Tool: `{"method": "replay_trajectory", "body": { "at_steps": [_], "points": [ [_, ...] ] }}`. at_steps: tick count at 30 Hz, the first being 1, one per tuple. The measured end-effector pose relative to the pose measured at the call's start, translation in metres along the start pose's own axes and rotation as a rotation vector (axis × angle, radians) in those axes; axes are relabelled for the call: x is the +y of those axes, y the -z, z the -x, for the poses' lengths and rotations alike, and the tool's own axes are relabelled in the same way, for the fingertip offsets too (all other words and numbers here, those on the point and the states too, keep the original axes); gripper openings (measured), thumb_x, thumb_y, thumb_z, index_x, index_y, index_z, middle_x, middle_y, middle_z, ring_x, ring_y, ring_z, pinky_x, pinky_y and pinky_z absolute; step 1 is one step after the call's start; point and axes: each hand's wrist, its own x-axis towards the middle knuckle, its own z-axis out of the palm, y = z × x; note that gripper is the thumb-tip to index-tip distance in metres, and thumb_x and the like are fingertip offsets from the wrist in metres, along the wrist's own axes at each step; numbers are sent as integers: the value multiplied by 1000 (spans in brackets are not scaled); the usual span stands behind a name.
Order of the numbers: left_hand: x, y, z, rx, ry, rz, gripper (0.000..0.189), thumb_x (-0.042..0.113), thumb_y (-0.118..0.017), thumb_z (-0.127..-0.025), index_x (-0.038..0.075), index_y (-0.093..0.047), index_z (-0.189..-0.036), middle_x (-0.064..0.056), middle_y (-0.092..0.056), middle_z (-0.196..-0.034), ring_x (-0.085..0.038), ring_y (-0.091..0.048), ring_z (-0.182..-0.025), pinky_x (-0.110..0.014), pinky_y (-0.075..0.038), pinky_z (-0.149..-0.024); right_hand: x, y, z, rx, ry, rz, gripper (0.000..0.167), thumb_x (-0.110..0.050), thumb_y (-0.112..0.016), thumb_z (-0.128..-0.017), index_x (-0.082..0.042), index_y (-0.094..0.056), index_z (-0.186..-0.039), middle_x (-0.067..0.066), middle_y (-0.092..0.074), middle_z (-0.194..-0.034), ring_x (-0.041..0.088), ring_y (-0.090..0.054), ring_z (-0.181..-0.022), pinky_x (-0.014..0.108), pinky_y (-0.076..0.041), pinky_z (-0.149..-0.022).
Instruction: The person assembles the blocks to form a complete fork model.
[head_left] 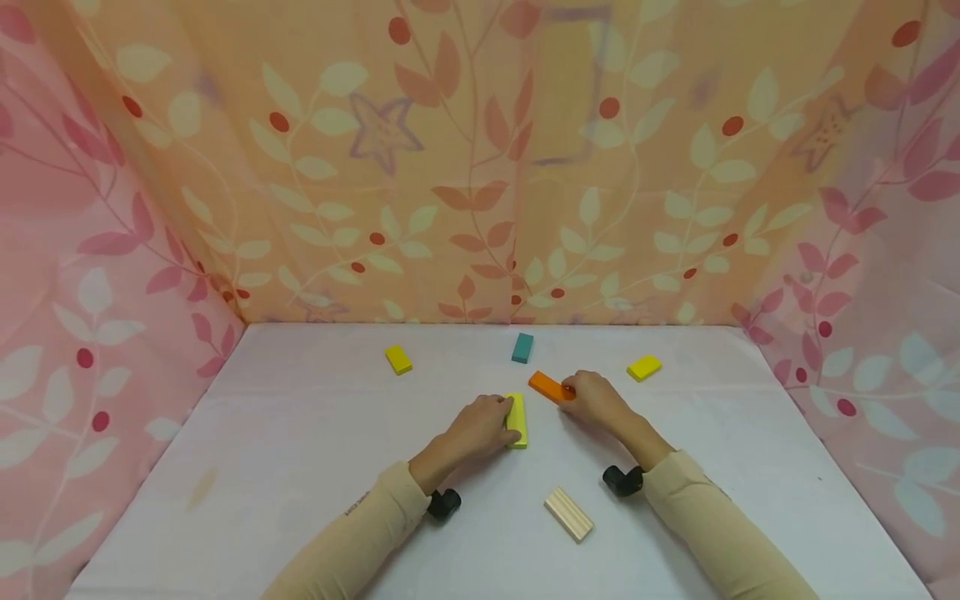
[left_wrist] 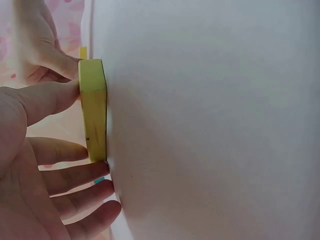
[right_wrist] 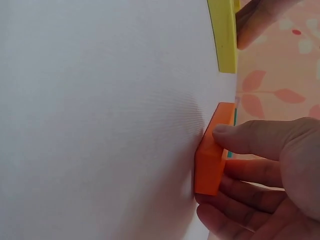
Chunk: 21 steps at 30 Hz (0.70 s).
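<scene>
My left hand (head_left: pixel 478 427) pinches a light yellow-green block (head_left: pixel 519 423) by its two ends, thumb at the near end and index finger at the far end. In the left wrist view this block (left_wrist: pixel 94 112) lies on the white cloth, and the other fingers spread beyond it. To the right, my right hand (head_left: pixel 600 402) grips the near end of an orange block (head_left: pixel 546 384). The right wrist view has the thumb on one side of that orange block (right_wrist: pixel 212 155) and fingers on the other. The two blocks lie apart, the orange one slanted.
Farther back on the white tabletop (head_left: pixel 300 467) lie a yellow block (head_left: pixel 398 359), a teal block (head_left: pixel 522 347) and another yellow block (head_left: pixel 644 367). A grooved, pale wooden block (head_left: pixel 568 514) is nearer me, between the forearms. Patterned cloth walls (head_left: pixel 480 208) stand behind and at both sides.
</scene>
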Motion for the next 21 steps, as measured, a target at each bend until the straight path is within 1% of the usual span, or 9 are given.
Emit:
{"method": "replay_trajectory", "body": {
  "at_steps": [4, 10, 16, 21],
  "points": [
    [0, -2, 0, 8, -5, -11, 64, 42, -66, -91, 9, -48, -143, -9, -54, -142, -25, -50, -129, -43, -44, -108, 1, 1, 1, -7, 10, -4, 38, -19, -73, -85, 2, -68, -116, 12, -65, -97, 21, -54, -82, 40, -53, -87],
    [0, 0, 0, 11, -16, -30, 63, 42, -66, -91, 9, -49, -143, -9, -55, -141, -25, -51, -128, -42, -44, -108, 6, 3, -1, -2, 35, -26, 36, -16, -72, -85, 1, -68, -116, 11, -65, -98, 22, -54, -84, 42, -53, -90],
    [1, 1, 0, 4, -4, -36, 63, 42, -66, -91, 10, -50, -142, -9, -55, -141, -25, -52, -126, -43, -45, -107, 9, 5, -5, -5, 81, -50, 35, -14, -72, -84, 2, -68, -115, 11, -64, -97, 22, -54, -84, 42, -52, -88],
    [2, 4, 1, 6, -3, -39, 62, 42, -67, -90, 9, -51, -141, -9, -56, -140, -25, -53, -124, -43, -46, -105, 7, 8, -9, -7, 117, -40, 35, -14, -72, -84, 2, -68, -115, 12, -65, -99, 22, -55, -86, 43, -52, -90]
  ]
}}
